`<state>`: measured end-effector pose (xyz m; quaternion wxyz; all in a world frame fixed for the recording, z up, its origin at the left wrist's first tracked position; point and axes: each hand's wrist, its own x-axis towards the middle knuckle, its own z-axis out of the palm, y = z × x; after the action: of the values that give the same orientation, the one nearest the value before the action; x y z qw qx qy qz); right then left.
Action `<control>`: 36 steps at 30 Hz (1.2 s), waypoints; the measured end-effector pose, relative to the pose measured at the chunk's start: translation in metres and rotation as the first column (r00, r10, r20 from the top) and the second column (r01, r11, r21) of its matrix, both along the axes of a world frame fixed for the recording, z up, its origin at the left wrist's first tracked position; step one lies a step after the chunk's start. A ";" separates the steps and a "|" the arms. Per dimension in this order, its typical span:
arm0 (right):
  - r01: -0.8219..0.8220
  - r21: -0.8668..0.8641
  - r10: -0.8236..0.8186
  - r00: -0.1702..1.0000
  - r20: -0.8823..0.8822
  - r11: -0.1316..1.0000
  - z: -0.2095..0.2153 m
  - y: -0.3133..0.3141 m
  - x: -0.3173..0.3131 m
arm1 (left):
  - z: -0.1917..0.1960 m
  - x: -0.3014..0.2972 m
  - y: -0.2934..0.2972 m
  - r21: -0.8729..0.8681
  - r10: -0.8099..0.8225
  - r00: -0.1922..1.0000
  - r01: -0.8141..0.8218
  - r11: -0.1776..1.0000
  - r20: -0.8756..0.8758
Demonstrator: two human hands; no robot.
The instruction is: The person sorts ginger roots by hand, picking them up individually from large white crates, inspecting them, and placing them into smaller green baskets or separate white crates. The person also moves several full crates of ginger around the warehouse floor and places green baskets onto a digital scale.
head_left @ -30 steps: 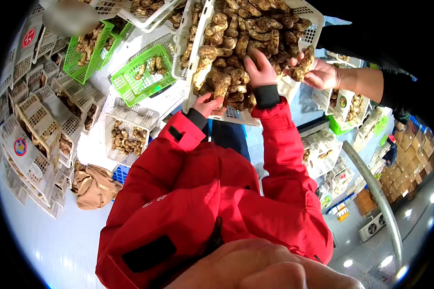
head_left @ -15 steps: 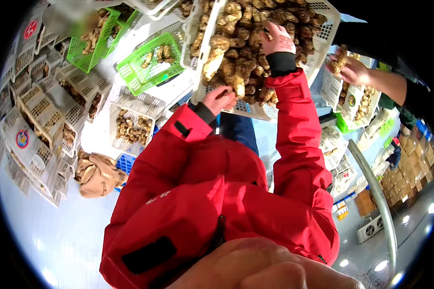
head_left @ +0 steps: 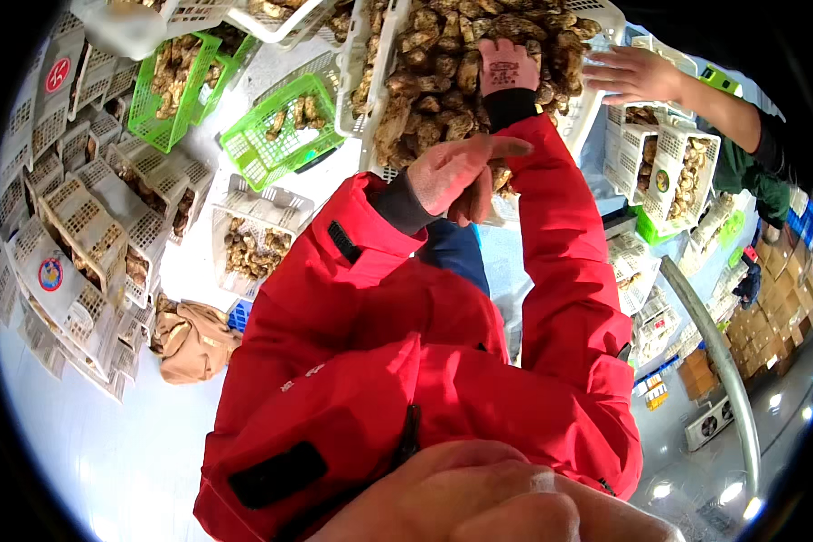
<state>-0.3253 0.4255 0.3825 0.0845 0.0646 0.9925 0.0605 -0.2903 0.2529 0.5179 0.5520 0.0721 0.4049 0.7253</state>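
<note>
A white perforated plastic crate (head_left: 612,25) heaped with brown mushrooms (head_left: 438,54) stands in front of me. My right hand (head_left: 509,69) lies over the heap, its fingers curled downward. Whatever those fingers hold, if anything, is hidden beneath them. Close to the crate's near side is my left hand (head_left: 461,176), above the mushrooms at that edge. Its index finger stretches right toward my right sleeve, while the other fingers hang apart and bent; no object shows in it. From the right, a co-worker's hand (head_left: 637,75) reaches flat toward the crate's right edge, fingers extended.
At the left are green baskets (head_left: 260,172) and a white crate (head_left: 228,217) with mushrooms, plus stacked white crates (head_left: 86,221). A tan bag (head_left: 192,341) sits below them. More mushroom crates (head_left: 686,185) and a curved metal pipe (head_left: 718,352) are at the right.
My left hand has swung right and spread its fingers; the small dark item in it no longer shows. My right hand has shifted slightly. The co-worker's hand no longer holds a mushroom.
</note>
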 end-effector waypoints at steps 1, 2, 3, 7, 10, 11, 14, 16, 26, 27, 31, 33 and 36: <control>0.016 -0.032 -0.016 1.000 -0.009 0.999 0.001 -0.001 -0.001 | 0.008 -0.005 0.003 0.082 0.026 0.997 -0.020 0.996 -0.075; 0.032 -0.063 -0.033 0.999 -0.018 0.997 0.003 0.001 -0.001 | 0.010 -0.007 0.003 0.149 0.033 0.996 -0.021 0.989 -0.079; -0.011 -0.142 -0.014 0.985 -0.171 0.990 0.009 0.002 0.001 | 0.013 -0.006 0.003 0.219 0.034 0.997 -0.016 0.975 -0.076; -0.037 -0.531 -0.222 0.883 -0.415 0.846 0.040 0.016 0.018 | 0.008 -0.010 -0.005 -0.174 0.129 0.992 -0.128 0.976 -0.005; -0.084 -0.820 -0.482 0.773 -0.413 0.567 0.057 0.013 0.034 | -0.037 -0.007 -0.020 -0.336 0.273 0.908 -0.377 0.863 -0.318; -0.043 -0.905 -0.577 0.758 -0.305 0.422 0.059 0.008 0.047 | -0.043 -0.006 -0.024 -0.364 0.316 0.928 -0.370 0.855 -0.199; -0.041 -0.997 -0.693 0.721 0.011 -0.059 0.076 -0.015 0.069 | -0.056 -0.010 -0.021 -0.403 0.284 0.959 -0.263 0.877 -0.006; 0.003 -0.999 -0.634 0.773 0.023 -0.033 0.101 -0.032 0.075 | -0.059 -0.005 -0.015 -0.325 0.325 0.936 -0.268 0.907 0.136; -0.233 -0.871 -0.125 0.941 -0.314 0.433 0.111 -0.040 0.108 | -0.076 0.007 -0.008 -0.213 0.440 0.744 -0.387 0.897 0.503; -0.206 -0.888 -0.161 0.942 -0.293 0.412 0.111 -0.038 0.109 | -0.068 0.004 -0.010 -0.187 0.435 0.730 -0.400 0.897 0.526; 0.158 -0.987 -0.510 0.852 0.116 0.040 0.083 -0.031 0.126 | -0.074 0.005 -0.016 -0.295 0.524 0.760 -0.437 0.850 0.385; 0.280 -0.864 -0.522 0.705 0.481 -0.418 0.078 -0.025 0.123 | -0.077 0.009 -0.019 -0.282 0.489 0.800 -0.408 0.868 0.348; 0.220 -0.855 -0.472 0.755 0.455 -0.470 0.060 -0.024 0.121 | -0.068 0.007 -0.019 -0.259 0.437 0.775 -0.353 0.899 0.457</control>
<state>-0.2041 0.4013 0.4423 0.0350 0.3090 0.5369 -0.7842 -0.2835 0.2338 0.4504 0.4771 -0.2510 0.3088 0.7836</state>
